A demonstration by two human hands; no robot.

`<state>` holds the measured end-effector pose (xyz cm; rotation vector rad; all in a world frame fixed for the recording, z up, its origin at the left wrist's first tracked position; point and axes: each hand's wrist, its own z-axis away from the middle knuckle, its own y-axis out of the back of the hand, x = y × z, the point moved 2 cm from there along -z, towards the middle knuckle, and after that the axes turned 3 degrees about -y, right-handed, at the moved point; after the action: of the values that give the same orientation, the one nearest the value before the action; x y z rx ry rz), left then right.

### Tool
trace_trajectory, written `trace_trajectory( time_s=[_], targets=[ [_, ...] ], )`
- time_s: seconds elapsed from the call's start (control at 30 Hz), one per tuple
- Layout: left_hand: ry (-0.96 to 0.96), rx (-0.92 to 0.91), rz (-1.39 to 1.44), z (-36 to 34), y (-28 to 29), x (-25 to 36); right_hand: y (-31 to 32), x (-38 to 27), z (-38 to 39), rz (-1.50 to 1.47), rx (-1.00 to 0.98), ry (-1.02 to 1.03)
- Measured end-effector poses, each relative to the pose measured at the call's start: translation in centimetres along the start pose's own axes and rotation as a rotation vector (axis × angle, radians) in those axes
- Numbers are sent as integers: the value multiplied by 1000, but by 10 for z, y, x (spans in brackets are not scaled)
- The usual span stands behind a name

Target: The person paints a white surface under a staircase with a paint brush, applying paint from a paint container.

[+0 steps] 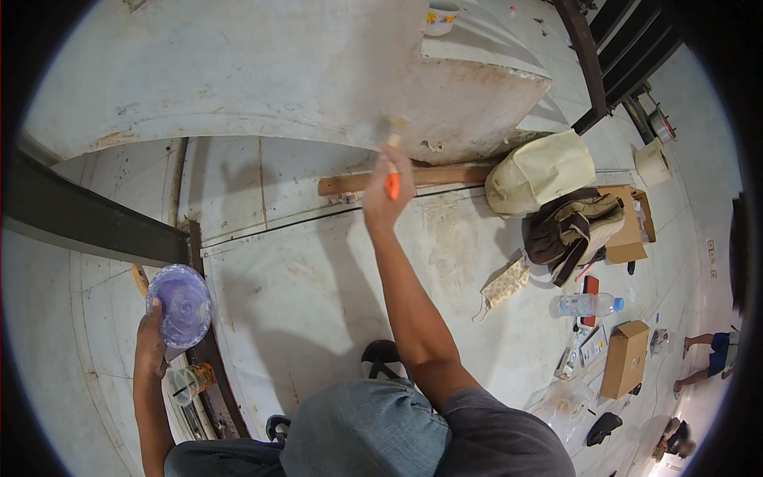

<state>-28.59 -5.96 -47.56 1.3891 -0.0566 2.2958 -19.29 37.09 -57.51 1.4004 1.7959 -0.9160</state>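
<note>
Fingers of your right hand (380, 188) are gripping the brush (393, 186) — its orange end is showing by your palm, and its bristles are pointing away from you at the wall (262, 71), close to where the block (477, 103) is jutting out. The tip is blurring, so whether it is touching cannot be told.

Your left hand (149, 342) is holding the bowl (199, 288) well off to the side, thumb lying over the rim; the other fingers are mostly hiding beneath it. Pale smears are coating the inside, but how much is sitting in there is not showing.

You are probably working partway through: the wall's broad face is looking mostly pale and even, while brown stains are running along its lower edge and over the block. Those marked parts are likely waiting for the brush — though fresh and old coating are not standing apart clearly. Below, the plank (429, 177) is lying along the block's foot, and the bag (548, 171) is sitting at its right end.
</note>
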Motion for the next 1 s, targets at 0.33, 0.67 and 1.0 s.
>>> trace_trajectory(
  time_s=[0.33,0.67,1.0],
  targets=[
    [-27,8,31,-2,10,-3,73,64,-42,13,-139,-64],
    [-32,-12,-47,-4,9,-7,46,62,-23,225,-38,118],
    [-36,-12,1,-4,9,-3,71,23,-14,388,29,241]
  ],
)
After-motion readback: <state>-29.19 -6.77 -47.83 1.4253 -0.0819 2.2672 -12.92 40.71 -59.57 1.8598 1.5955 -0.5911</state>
